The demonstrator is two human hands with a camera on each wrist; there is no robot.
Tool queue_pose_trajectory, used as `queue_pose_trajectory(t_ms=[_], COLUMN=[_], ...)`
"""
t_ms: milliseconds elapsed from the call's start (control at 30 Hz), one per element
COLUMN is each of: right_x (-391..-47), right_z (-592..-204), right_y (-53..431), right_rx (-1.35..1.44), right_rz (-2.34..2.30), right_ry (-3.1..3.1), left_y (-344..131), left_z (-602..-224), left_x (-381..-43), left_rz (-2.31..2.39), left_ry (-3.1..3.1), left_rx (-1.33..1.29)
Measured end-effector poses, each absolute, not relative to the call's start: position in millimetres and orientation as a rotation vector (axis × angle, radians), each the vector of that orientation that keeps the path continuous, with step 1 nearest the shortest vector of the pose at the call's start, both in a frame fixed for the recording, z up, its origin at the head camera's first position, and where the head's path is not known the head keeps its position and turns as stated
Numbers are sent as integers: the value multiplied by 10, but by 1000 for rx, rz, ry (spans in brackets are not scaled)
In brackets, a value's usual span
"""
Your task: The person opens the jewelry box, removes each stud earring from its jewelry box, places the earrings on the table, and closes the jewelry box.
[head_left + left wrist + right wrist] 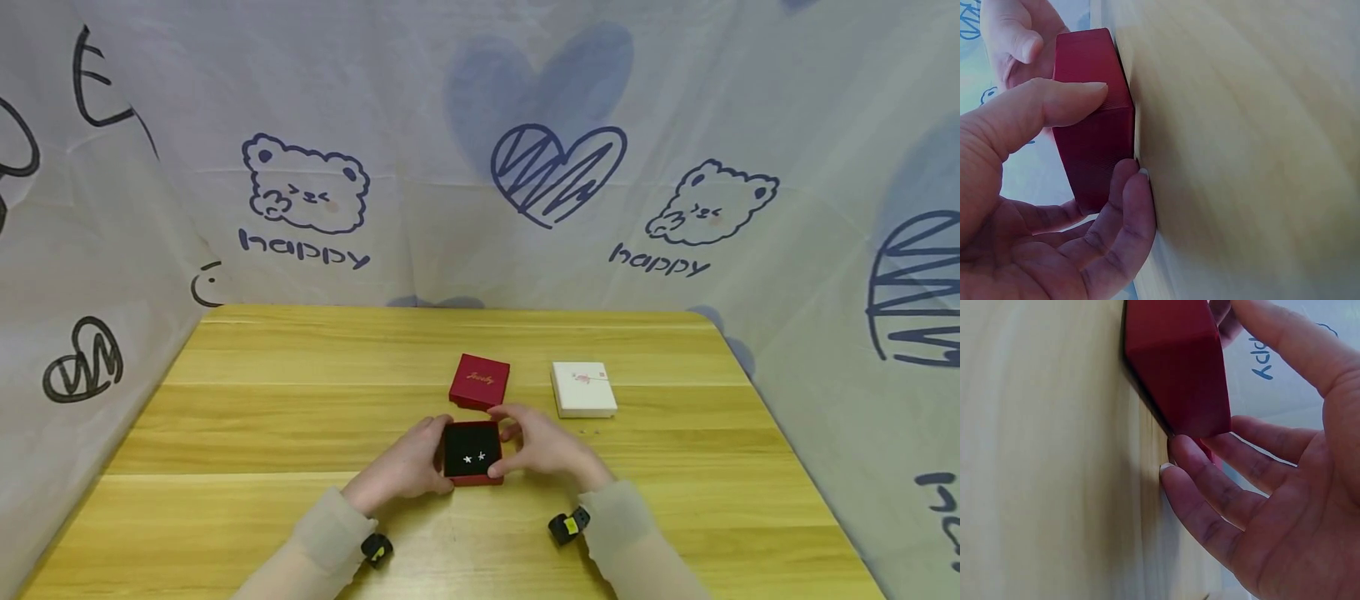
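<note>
An opened red jewelry box (476,481) lies on the table, lined with a black pad (470,437). Two small silver star-like earrings (482,456) sit on the pad. My left hand (408,460) holds the box's left side, its thumb (1079,100) against the red wall and its other fingers around the corner. On the opposite side, my right hand (543,450) spans the box between thumb and index finger, with the thumb at the near right corner. The right wrist view shows those fingers (1210,481) touching the box's wall low down by the table.
Just behind the box lies its red lid (480,379) with gold lettering. To the right of the lid is a closed white box (583,389) with a pink print. The wooden table (300,358) ends against a printed cloth (435,225) at the back and sides.
</note>
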State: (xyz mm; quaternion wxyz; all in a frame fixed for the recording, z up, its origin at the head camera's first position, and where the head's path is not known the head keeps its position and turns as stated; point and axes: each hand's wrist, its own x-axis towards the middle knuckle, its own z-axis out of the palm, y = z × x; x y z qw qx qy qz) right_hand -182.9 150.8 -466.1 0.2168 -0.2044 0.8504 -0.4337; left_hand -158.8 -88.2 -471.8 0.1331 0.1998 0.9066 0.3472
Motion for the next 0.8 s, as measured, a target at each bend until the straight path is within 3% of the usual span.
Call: queue_pose_trajectory(t_ms=[800], right_x=[-1662], right_z=[-4856], right_y=[1404], right_rx=[-522], right_rz=[-1277], right_ry=[2479], left_y=[-923], left_z=[-4730], left_x=[-1530], left_rz=[1001], left_ry=[2625], left_rx=[571])
